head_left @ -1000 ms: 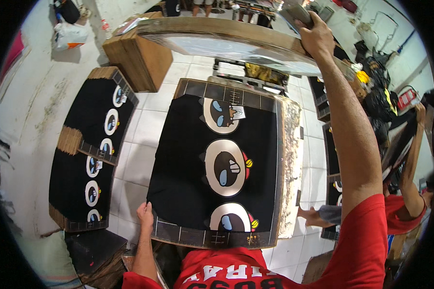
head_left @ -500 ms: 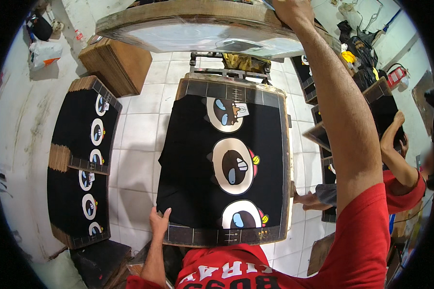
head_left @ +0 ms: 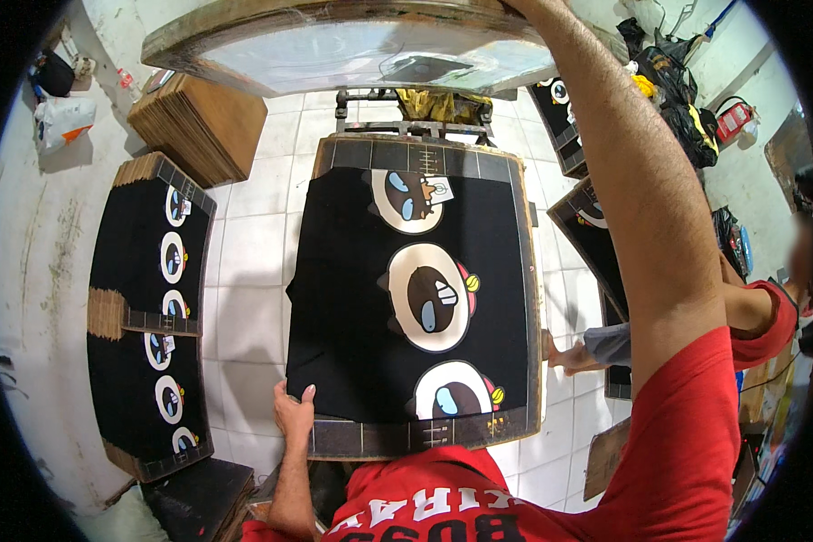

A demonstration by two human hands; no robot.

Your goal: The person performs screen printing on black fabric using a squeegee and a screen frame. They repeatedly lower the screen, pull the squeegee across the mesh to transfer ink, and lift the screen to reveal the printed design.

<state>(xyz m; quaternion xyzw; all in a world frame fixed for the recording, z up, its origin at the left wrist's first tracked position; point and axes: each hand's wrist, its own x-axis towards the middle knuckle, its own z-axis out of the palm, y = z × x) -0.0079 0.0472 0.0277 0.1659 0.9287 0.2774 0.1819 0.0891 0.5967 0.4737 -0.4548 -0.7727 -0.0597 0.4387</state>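
A black cloth panel (head_left: 343, 298) lies on a dark board (head_left: 379, 440) in front of me. Three round cartoon faces run down it, beige and white with brown and blue, partly cut by the cloth's edges. At the cloth's lower left corner is my left hand (head_left: 294, 417), thumb on top and fingers at the overhanging edge, closed on the cloth. Beyond the board, a large wooden-framed printing screen (head_left: 289, 68) stands raised and tilted. My right arm reaches across to its upper right edge, where my right hand (head_left: 535, 7) is mostly cut off by the picture's top; its fingers are hidden.
On the left, two boards bear similar printed black panels (head_left: 122, 397). Behind them stands a stack of brown boards (head_left: 212, 126). A metal rack (head_left: 352, 113) is beyond my board. More boards (head_left: 596, 217) and a person in a red sleeve (head_left: 772, 316) are at right.
The view has shifted slightly. The raised screen and my right hand sit higher and further left, the hand now mostly out of picture. At right, the person's hands have become hidden behind my arm.
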